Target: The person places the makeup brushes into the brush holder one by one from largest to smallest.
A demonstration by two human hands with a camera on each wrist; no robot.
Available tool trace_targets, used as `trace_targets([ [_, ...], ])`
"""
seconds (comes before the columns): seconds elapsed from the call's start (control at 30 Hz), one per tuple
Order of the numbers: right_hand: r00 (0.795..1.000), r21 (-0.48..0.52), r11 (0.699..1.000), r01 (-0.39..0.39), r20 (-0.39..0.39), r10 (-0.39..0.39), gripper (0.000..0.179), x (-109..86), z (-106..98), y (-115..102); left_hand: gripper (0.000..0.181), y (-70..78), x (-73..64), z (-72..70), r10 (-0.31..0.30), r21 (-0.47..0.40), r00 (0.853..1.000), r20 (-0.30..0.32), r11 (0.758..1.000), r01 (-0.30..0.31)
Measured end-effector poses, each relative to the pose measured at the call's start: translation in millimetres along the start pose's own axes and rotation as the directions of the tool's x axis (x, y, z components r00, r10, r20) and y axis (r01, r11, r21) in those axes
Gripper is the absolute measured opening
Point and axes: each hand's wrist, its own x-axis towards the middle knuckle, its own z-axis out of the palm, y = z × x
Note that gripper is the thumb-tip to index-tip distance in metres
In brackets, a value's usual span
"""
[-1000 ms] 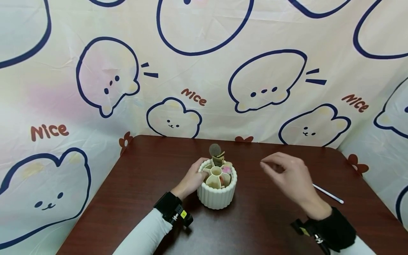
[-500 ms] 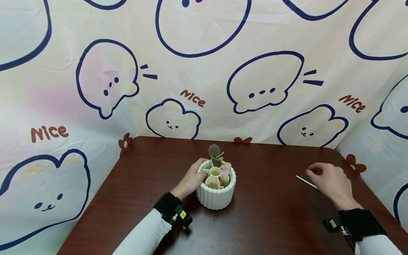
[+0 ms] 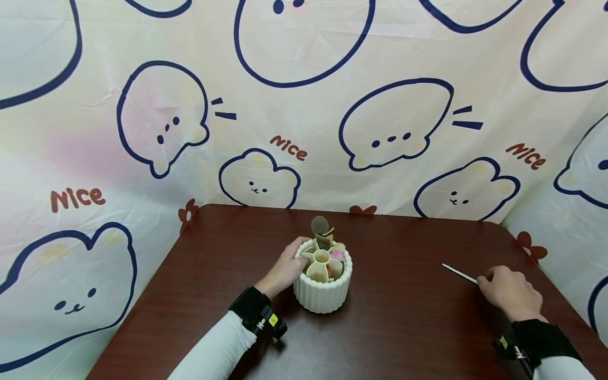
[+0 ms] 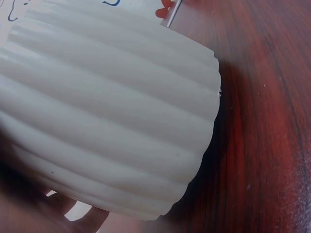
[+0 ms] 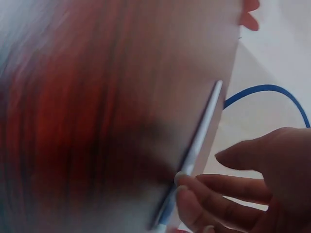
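My left hand grips the near-left side of a ribbed white pen holder, thumb over its scalloped rim. Cream petal-shaped dividers around a central tube fill the holder's inside. A grey-green round-topped item sticks up from its back, and something pink lies on the right. In the left wrist view the holder's ribbed wall covers most of the picture. Over at the right, my right hand is at the near end of a slim white pen-like stick. In the right wrist view its fingertips are at the stick, the thumb apart.
The dark brown wooden table has rounded far corners. A cream cloth printed with blue-outlined cartoon faces hangs behind it and along both sides. Each wrist wears a black strap with a small camera.
My right hand has moved right, then toward me and down to the white stick, its thumb-finger ring loosening. The left hand and the pen holder have stayed in place.
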Motion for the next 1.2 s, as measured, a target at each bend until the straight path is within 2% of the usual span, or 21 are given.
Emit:
trace_targets([
  [0.2, 1.0, -0.031, 0.999, -0.022, 0.012, 0.022, 0.045, 3.4, 8, 4, 0.047, 0.2, -0.1, 0.7, 0.005, 0.009, 1.0, -0.004, 1.0, -0.005],
  [0.4, 0.999, -0.051, 0.999, -0.012, 0.047, 0.015, 0.045, 7.0, 11, -7, 0.048, -1.6, 0.1, -0.1, 0.004, 0.005, 1.0, -0.001, 1.0, -0.004],
  [0.57, 0.994, -0.011, 0.997, 0.075, 0.079, -0.074, 0.031, 5.2, 14, -19, 0.049, -0.1, -0.2, -0.5, -0.003, 0.0, 1.0, -0.002, 1.0, 0.003],
  [0.83, 0.966, 0.058, 0.964, 0.258, -0.01, -0.258, 0.007, -11.9, 21, -45, 0.047, 0.3, -0.2, 0.3, 0.0, 0.002, 1.0, 0.001, 1.0, 0.0],
  [0.93, 0.958, 0.071, 0.955, 0.287, -0.026, -0.286, 0.009, -17.6, 24, -57, 0.048, 0.2, 0.1, 0.3, -0.005, 0.006, 1.0, 0.001, 1.0, 0.005],
  [1.1, 0.945, 0.086, 0.942, 0.325, 0.016, -0.327, 0.006, -24.5, 26, -79, 0.049, 0.7, 0.9, -0.2, -0.01, 0.005, 1.0, 0.006, 1.0, 0.01],
  [1.2, 0.928, 0.107, 0.925, 0.366, 0.029, -0.371, 0.006, -31.0, 26, -94, 0.049, 0.3, 0.7, -0.2, -0.015, 0.002, 1.0, 0.008, 1.0, 0.015],
])
